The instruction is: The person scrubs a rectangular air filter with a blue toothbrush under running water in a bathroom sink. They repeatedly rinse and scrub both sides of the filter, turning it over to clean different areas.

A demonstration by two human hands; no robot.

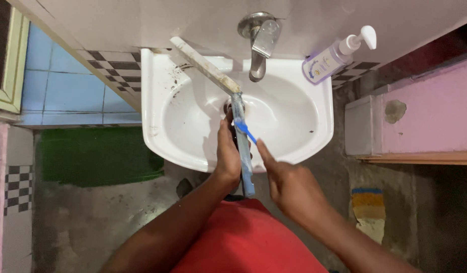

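Scrubbing looks underway: left hand [228, 151] grips the framing square [242, 136] over the sink [314, 126], right hand [289, 184] pinches a blue toothbrush [246, 132] (tap [261, 45] at twelve o'clock), so rinsing likely follows.

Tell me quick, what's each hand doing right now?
Left hand: closed around the long blue-handled tool over the sink.
Right hand: holding a small blue brush against the tool.

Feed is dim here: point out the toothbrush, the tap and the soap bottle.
blue toothbrush [246, 132], head view, on its handle.
tap [262, 43], head view, on its lever.
soap pump bottle [325, 63], head view, on its body.
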